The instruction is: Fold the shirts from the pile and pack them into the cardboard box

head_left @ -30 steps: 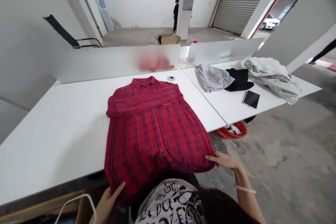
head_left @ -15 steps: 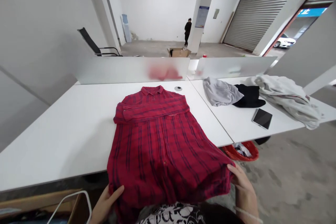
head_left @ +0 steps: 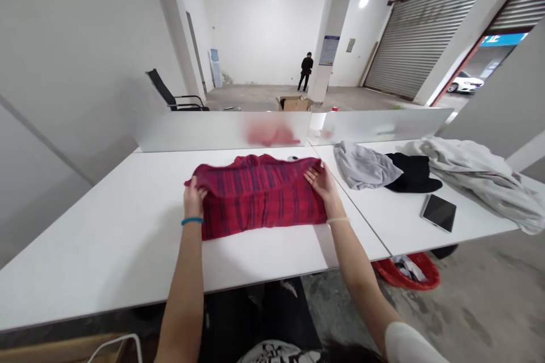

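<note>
A red plaid shirt (head_left: 259, 195) lies folded in half on the white table (head_left: 106, 238), its lower half laid over the top. My left hand (head_left: 193, 199) grips the folded cloth at its far left corner, a blue band on the wrist. My right hand (head_left: 322, 183) pinches the far right corner, a white band on that wrist. Both arms reach out across the table.
A frosted divider (head_left: 221, 129) runs along the table's far edge. On the adjoining table at right lie a grey garment (head_left: 361, 165), a black garment (head_left: 415, 173), a pale jacket (head_left: 477, 173) and a tablet (head_left: 438, 212). A red basket (head_left: 409, 272) sits beneath. A person (head_left: 305, 71) stands far back.
Both hands lifted the shirt's hem from the near table edge and carried it over to the collar end, folding the shirt in half. The camera tilted up.
</note>
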A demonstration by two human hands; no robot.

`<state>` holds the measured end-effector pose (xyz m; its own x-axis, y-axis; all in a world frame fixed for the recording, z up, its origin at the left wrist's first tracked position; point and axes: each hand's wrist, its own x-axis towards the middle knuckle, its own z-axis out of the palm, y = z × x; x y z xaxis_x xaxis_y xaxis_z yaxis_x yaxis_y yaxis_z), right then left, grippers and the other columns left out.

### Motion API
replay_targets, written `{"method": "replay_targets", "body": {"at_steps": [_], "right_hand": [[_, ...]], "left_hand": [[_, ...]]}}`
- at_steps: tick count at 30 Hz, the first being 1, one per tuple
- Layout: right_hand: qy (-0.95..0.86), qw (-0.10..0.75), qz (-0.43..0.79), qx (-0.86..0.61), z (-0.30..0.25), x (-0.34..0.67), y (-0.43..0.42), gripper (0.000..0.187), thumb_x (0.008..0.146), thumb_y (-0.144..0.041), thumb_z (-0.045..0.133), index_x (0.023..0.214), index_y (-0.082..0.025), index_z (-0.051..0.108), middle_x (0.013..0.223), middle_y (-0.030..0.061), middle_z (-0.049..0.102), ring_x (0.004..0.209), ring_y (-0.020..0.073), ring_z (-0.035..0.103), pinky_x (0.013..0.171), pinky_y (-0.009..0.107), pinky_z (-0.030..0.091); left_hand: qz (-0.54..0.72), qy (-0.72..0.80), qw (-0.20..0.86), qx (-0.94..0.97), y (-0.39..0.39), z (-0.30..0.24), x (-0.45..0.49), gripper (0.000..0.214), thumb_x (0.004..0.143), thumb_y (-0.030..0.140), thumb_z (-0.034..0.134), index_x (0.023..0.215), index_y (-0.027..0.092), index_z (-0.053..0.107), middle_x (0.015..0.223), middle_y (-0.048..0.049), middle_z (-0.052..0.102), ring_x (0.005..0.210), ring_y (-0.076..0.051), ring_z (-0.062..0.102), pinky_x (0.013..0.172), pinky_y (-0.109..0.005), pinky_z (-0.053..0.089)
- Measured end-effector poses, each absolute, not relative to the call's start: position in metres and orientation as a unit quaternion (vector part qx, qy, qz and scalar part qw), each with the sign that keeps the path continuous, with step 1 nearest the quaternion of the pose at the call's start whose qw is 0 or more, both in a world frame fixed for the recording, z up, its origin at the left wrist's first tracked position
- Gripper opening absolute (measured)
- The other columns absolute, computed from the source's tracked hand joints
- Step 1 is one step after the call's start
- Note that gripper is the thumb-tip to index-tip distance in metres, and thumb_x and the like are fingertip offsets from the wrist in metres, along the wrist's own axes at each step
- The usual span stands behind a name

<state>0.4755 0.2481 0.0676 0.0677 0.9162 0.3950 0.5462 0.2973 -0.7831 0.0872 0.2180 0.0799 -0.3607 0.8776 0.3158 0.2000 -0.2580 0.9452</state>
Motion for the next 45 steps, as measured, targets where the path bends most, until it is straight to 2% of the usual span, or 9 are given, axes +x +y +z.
{"method": "replay_targets", "body": {"at_steps": [3,5,8,11,15,19,30,38,45], "right_hand": [[-0.677,0.339,0.193,-0.625,0.048,0.449,0.276,0.068,0.095,-0.054,0.01,0.132,-0.014,0.05,0.124,0.0147,0.061,0.114,0.0233,0.058,0.099,0.042,0.042],[-0.69,0.279,0.17,-0.645,0.029,0.436,0.276,0.066,0.095,-0.055,0.016,0.133,-0.013,0.049,0.134,0.0147,0.053,0.127,0.025,0.046,0.107,0.046,0.031],[-0.722,0.21,0.086,-0.653,0.003,0.429,0.267,0.063,0.094,-0.054,0.029,0.139,-0.013,0.042,0.146,0.0152,0.037,0.14,0.0294,0.023,0.112,0.052,0.015],[-0.752,0.138,-0.001,-0.645,-0.008,0.433,0.263,0.059,0.096,-0.047,0.028,0.144,-0.015,0.035,0.15,0.0132,0.031,0.141,0.03,0.018,0.112,0.053,0.015],[-0.765,0.142,-0.002,-0.628,-0.007,0.444,0.262,0.057,0.096,-0.044,0.027,0.144,-0.014,0.034,0.15,0.0128,0.031,0.141,0.0283,0.021,0.112,0.049,0.018],[-0.784,0.168,0.021,-0.597,-0.003,0.449,0.255,0.055,0.097,-0.044,0.027,0.141,-0.014,0.04,0.148,0.0116,0.036,0.14,0.024,0.025,0.113,0.044,0.021],[-0.819,0.124,0.025,-0.559,-0.004,0.461,0.217,0.061,0.096,-0.048,0.029,0.148,-0.015,0.025,0.152,0.0116,0.024,0.142,0.0241,0.016,0.115,0.046,0.018],[-0.819,0.124,0.123,-0.546,0.003,0.478,0.106,0.074,0.085,-0.06,0.049,0.146,-0.025,0.029,0.154,0.01,0.015,0.142,0.0282,0.009,0.114,0.052,0.018],[-0.812,0.142,0.075,-0.562,-0.003,0.475,0.087,0.048,0.095,-0.031,0.041,0.143,-0.027,0.036,0.15,0.0075,0.031,0.141,0.0253,0.02,0.113,0.052,0.024]], "left_hand": [[0.567,0.574,0.255,0.533,0.239,0.067,0.094,0.038,0.088,0.036,0.055,0.12,0.015,0.053,0.121,-0.0098,0.055,0.103,-0.022,0.057,0.086,-0.044,0.049],[0.54,0.586,0.245,0.552,0.246,0.053,0.092,0.041,0.087,0.04,0.055,0.12,0.015,0.054,0.125,-0.0111,0.055,0.112,-0.026,0.053,0.095,-0.05,0.044],[0.468,0.616,0.195,0.603,0.261,0.032,0.082,0.053,0.087,0.052,0.048,0.121,0.012,0.058,0.131,-0.0182,0.053,0.131,-0.033,0.038,0.109,-0.057,0.021],[0.324,0.641,0.086,0.69,0.277,0.016,0.068,0.063,0.086,0.057,0.039,0.126,0.011,0.056,0.137,-0.0209,0.048,0.135,-0.034,0.032,0.112,-0.056,0.014],[0.243,0.629,0.028,0.738,0.27,0.006,0.053,0.063,0.087,0.048,0.038,0.135,0.007,0.046,0.143,-0.0204,0.039,0.138,-0.033,0.027,0.112,-0.054,0.016],[0.232,0.586,0.077,0.772,0.226,0.003,0.047,0.067,0.085,0.051,0.042,0.14,0.012,0.039,0.149,-0.0164,0.031,0.14,-0.032,0.019,0.112,-0.056,0.014],[0.189,0.544,0.091,0.813,0.155,-0.003,0.046,0.06,0.081,0.045,0.052,0.136,0.022,0.047,0.145,-0.0098,0.04,0.138,-0.028,0.028,0.112,-0.05,0.023],[0.169,0.54,0.006,0.824,0.124,-0.008,0.039,0.047,0.09,0.029,0.034,0.135,0.023,0.048,0.141,-0.0035,0.047,0.133,-0.021,0.039,0.106,-0.042,0.036],[0.164,0.545,-0.056,0.821,0.141,0.006,0.042,0.048,0.081,0.017,0.039,0.124,0.02,0.059,0.132,-0.0066,0.057,0.113,-0.025,0.056,0.09,-0.042,0.048]]}}
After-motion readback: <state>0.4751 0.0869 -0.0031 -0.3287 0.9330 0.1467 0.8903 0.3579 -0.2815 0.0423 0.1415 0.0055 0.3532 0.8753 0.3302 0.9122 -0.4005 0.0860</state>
